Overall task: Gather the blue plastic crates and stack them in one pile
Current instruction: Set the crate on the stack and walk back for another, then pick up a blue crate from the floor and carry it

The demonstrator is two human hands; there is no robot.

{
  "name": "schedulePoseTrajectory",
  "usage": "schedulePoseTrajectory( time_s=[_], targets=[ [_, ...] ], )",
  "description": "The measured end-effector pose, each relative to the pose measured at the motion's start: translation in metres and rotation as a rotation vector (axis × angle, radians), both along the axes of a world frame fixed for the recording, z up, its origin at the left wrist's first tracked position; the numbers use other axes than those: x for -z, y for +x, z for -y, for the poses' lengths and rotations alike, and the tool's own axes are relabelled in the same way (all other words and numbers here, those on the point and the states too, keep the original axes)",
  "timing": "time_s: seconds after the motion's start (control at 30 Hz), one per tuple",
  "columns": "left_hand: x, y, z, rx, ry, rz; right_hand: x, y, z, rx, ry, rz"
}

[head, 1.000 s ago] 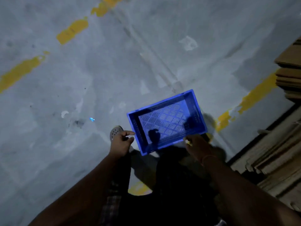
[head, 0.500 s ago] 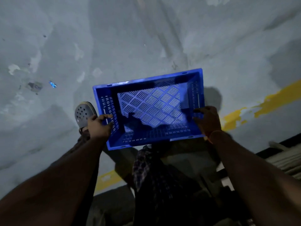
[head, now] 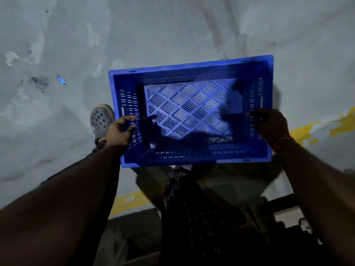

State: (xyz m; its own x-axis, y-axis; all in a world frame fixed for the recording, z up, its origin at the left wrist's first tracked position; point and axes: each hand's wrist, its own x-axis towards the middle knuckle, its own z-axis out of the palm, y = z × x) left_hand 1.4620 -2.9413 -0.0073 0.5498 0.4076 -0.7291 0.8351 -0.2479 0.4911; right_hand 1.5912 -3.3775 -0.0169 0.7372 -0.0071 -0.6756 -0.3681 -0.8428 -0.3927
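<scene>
Blue slotted crate (head: 190,110) held open-side up over grey concrete floor (head: 172,25). Left hand (head: 119,131) gripped left wall, right hand (head: 272,125) gripped right wall. Grey clog (head: 100,120) beside left hand.

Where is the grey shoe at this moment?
In the head view, the grey shoe stands on the concrete floor, left of the blue crate, just above the left hand.

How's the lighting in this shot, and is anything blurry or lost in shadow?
Head view: dim overall, lit from above onto the grey floor; the blue crate shows hand shadows across its slotted bottom; the right hand is far darker than the left hand; forearms and legs go nearly black; slight motion blur softens crate edges.
</scene>
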Motion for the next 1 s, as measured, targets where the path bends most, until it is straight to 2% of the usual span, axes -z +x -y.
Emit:
schedulePoseTrajectory(
  time_s=[0.2, 0.4, 0.5, 0.77, 1.0],
  targets=[
    [-0.073, 0.035, -0.048, 0.132, 0.007, 0.075, -0.11, 0.027, -0.021, -0.009, 0.0, 0.054],
    [-0.217, 0.068, -0.108, 0.089, 0.035, 0.196, -0.254, 0.066, -0.079, -0.051, -0.01, 0.162],
    [-0.289, 0.071, -0.155, 0.041, 0.058, 0.249, -0.321, 0.082, -0.124, -0.045, 0.056, 0.158],
    [-0.429, 0.04, -0.317, -0.064, 0.21, 0.295, -0.479, 0.115, -0.322, -0.121, 0.083, 0.281],
    [-0.494, 0.012, -0.451, -0.222, 0.328, 0.303, -0.542, 0.157, -0.501, -0.333, 0.149, 0.36]
  ],
)
